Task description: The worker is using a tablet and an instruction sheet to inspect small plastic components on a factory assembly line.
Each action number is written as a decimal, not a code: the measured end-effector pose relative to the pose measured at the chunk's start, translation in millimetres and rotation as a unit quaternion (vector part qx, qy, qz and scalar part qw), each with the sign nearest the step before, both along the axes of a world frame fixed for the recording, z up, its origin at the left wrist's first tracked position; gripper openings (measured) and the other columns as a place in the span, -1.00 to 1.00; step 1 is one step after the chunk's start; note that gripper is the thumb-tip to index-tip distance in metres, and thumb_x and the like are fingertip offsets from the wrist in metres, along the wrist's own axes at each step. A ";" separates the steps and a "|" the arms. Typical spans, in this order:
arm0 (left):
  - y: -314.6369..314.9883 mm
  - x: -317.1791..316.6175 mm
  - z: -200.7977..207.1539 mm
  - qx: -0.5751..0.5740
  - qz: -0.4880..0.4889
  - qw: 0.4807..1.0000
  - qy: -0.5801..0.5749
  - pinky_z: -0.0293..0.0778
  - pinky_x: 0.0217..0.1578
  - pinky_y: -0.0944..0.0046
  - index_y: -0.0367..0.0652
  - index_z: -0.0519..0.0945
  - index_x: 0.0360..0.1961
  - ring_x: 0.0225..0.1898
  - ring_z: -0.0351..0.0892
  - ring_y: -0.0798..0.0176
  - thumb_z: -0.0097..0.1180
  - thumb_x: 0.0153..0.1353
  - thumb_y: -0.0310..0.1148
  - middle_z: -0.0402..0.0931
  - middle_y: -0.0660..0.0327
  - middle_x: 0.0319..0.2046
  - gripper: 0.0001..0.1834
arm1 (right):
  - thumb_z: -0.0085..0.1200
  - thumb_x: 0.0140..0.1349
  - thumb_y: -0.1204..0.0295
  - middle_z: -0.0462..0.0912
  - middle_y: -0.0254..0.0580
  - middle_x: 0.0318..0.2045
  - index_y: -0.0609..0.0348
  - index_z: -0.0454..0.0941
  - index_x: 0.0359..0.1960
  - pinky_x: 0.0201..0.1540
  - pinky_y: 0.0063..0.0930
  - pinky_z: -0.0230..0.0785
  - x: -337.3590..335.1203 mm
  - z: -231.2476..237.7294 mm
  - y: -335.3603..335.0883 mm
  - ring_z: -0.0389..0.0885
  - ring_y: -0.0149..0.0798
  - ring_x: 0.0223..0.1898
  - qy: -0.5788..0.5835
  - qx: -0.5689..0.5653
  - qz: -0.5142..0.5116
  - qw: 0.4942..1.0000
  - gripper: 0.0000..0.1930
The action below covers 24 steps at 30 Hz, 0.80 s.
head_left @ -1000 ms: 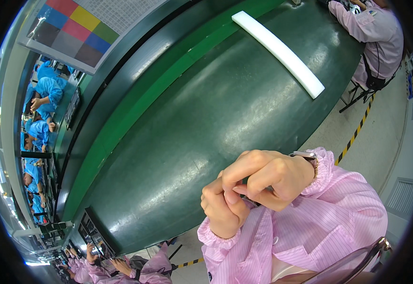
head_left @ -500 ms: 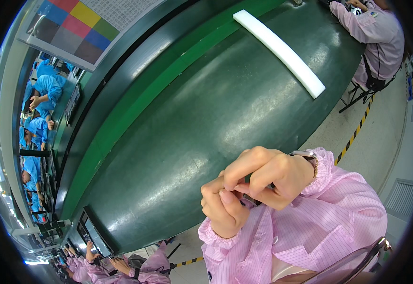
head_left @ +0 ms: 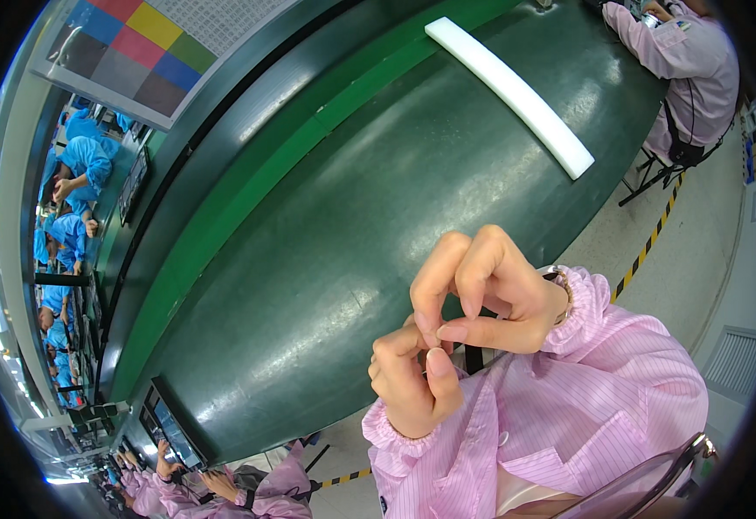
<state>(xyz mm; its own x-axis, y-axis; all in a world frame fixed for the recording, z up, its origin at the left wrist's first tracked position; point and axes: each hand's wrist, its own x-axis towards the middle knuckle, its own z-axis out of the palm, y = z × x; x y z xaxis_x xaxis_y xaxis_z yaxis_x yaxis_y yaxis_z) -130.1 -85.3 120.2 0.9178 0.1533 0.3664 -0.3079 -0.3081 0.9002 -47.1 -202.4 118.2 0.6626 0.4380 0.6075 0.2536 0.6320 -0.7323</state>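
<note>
My left hand (head_left: 410,381) and my right hand (head_left: 495,298) meet over the near edge of the table, in front of my pink striped smock (head_left: 559,415). Thumb and index finger of the right hand press together at the left fingertips. The left fingers are curled, with the thumb beside them. Anything between the fingertips is too small or hidden to make out. A bracelet and part of a watch circle my right wrist. Farther off, a long white foam-like strip (head_left: 512,97) lies across the table, touched by neither hand.
The dark green table (head_left: 308,294) has a brighter green band (head_left: 222,233) along its far side. A board with coloured squares (head_left: 148,52) stands beyond. A person in pink (head_left: 698,69) sits at upper right; others in pink work near a screen (head_left: 170,424) at lower left.
My right hand has lifted slightly, and its fingers have arched more, showing the thumb and index pinch. The left thumb has moved a little away from its fingers. The strip stays put.
</note>
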 end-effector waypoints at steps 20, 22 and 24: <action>19.8 0.6 -0.8 0.060 0.011 0.998 0.012 0.31 -0.66 0.42 -0.30 0.38 -0.45 -0.73 0.43 0.35 -0.07 0.18 -0.49 0.50 0.15 -0.65 -0.90 | 0.01 0.03 0.76 0.42 0.04 -0.22 0.19 0.24 -0.39 -0.33 -0.46 0.47 -3.5 5.2 -1.0 0.49 -0.17 -0.31 -0.090 -0.080 -0.032 0.992 -0.76; 19.8 -0.1 0.3 0.048 0.008 0.999 0.018 0.31 -0.65 0.42 -0.30 0.38 -0.45 -0.73 0.42 0.36 -0.08 0.18 -0.48 0.50 0.15 -0.64 -0.89 | 0.01 0.02 0.76 0.43 0.04 -0.22 0.19 0.24 -0.41 -0.32 -0.45 0.46 -4.3 5.6 -0.1 0.49 -0.17 -0.32 -0.089 -0.076 -0.030 0.993 -0.76; 19.7 -0.5 1.1 0.032 0.008 0.999 0.022 0.29 -0.67 0.42 -0.31 0.39 -0.45 -0.73 0.41 0.39 -0.09 0.20 -0.47 0.49 0.17 -0.66 -0.88 | 0.00 0.02 0.76 0.43 0.04 -0.22 0.19 0.25 -0.42 -0.32 -0.45 0.46 -4.7 6.0 0.2 0.49 -0.18 -0.33 -0.081 -0.074 -0.027 0.994 -0.77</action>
<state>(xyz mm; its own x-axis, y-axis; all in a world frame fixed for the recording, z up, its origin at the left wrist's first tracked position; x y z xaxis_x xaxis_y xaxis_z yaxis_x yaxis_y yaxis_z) -130.6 -65.6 121.3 0.9312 0.1446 0.3346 -0.2625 -0.3707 0.8909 -51.9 -202.1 124.2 0.5865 0.4972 0.6393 0.4062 0.5023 -0.7633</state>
